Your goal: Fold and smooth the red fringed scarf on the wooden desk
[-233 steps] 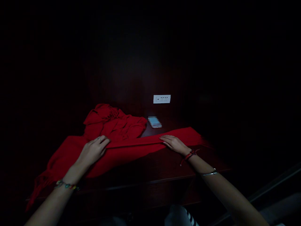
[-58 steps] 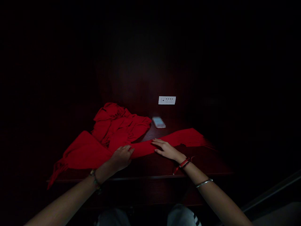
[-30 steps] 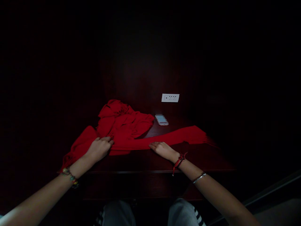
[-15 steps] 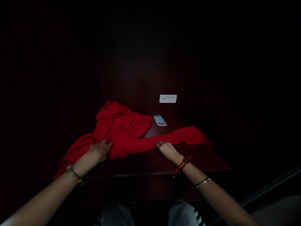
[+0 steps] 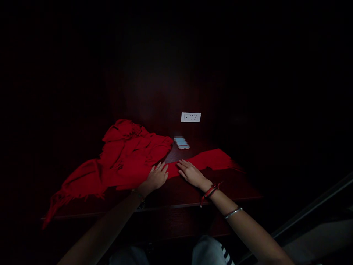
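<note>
The red cloth (image 5: 211, 159) is lying longways left to right; left hand (image 5: 156, 178) and right hand (image 5: 193, 175) are resting on top, fingers apart.

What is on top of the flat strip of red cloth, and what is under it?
The left hand and right hand rest on the red cloth. The dark tabletop shows along its edges; what lies directly beneath the cloth is covered.

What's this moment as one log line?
left hand: open, on red cloth | right hand: open, on red cloth | phone: on table
</note>
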Motion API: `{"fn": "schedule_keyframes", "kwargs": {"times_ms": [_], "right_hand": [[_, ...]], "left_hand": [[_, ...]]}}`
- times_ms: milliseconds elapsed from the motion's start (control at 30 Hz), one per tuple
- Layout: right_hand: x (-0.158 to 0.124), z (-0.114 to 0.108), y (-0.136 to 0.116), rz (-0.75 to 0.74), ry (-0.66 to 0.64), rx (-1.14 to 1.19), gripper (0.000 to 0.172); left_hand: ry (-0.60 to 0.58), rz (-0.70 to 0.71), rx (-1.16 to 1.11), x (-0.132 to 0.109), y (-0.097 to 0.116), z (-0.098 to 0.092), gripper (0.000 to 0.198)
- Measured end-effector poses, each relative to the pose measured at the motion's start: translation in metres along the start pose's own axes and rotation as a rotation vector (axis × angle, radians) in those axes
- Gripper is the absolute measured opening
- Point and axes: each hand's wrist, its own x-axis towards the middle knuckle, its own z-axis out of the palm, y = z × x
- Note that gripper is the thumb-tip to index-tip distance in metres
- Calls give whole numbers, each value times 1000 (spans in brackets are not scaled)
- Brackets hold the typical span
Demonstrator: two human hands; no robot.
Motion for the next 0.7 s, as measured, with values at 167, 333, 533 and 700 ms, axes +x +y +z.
{"fn": "schedule_keyframes", "kwargs": {"times_ms": [167,333,533,700], "right_hand": [[18,14,-9,40,-106,95,50],[12,18,6,80,-228,85,52],[7,8,21,205,-231,63,54],[20,15,-10,103,-154,102,50]], "left_hand": [[29,-20,2,-2,0,1,48],[20,-83,3,-2,1,0,51],[-5,-79,5,-2,1,-1,51],[134,-47,60,-5,1,-1,50]]}}
